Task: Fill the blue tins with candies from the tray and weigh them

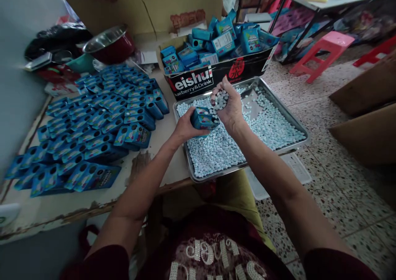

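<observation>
My left hand [185,128] is closed around a small blue box [202,121], held above the tray and tilted toward my other hand. Cupped in my right hand [231,106] is a heap of small pale candies [220,100], right beside the box's end. Beneath both hands lies a shallow metal tray [305,138] covered with many more pale blue-white candies [213,152]. A bare patch of metal shows toward the tray's far right part. How many boxes my left hand holds is hard to tell.
Rows of blue boxes [99,123] with round holes stand on the table [168,174] at left. Behind the tray, a black carton [216,75] holds jumbled blue boxes. A red metal bowl [114,46] sits at the back left. A pink stool [324,51] and cardboard boxes [365,127] are at right.
</observation>
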`<state>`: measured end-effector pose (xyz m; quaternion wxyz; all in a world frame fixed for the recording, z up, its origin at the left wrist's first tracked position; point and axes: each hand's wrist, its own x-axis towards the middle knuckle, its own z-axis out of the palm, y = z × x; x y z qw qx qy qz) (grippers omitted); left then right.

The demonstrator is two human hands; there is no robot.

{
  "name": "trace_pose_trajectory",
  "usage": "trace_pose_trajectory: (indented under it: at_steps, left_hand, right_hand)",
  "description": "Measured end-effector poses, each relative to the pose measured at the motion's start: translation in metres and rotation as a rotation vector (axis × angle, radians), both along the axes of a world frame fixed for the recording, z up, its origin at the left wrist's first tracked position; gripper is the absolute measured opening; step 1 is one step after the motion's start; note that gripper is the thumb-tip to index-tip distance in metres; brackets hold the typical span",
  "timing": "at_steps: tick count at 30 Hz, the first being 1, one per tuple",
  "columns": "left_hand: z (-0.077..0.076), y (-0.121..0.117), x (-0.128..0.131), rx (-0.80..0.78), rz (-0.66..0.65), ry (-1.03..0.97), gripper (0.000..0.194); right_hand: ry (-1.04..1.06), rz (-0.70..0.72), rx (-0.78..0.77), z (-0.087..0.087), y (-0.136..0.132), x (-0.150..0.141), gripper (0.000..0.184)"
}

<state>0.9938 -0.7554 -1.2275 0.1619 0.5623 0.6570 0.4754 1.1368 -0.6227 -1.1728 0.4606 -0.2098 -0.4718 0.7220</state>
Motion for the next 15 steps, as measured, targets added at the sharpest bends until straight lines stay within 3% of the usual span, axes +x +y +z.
trace_pose_trajectory:
  at_steps: [7, 11, 15]
  left_hand:
    - [-0.012, 0.005, 0.002, 0.013, -0.075, -0.136, 0.083]
    - [-0.014, 0.014, 0.006, 0.049, 0.035, -0.066, 0.086]
    - [-0.014, 0.021, 0.004, 0.095, 0.108, -0.022, 0.087]
  right_hand:
    - [0.03, -0.008, -0.001, 0.004, -0.005, 0.008, 0.064]
    - [-0.013, 0.016, 0.023, 0.01, -0.019, 0.011, 0.066]
    - [-0.128, 0.018, 0.099, 0.005, -0.007, 0.034, 0.063]
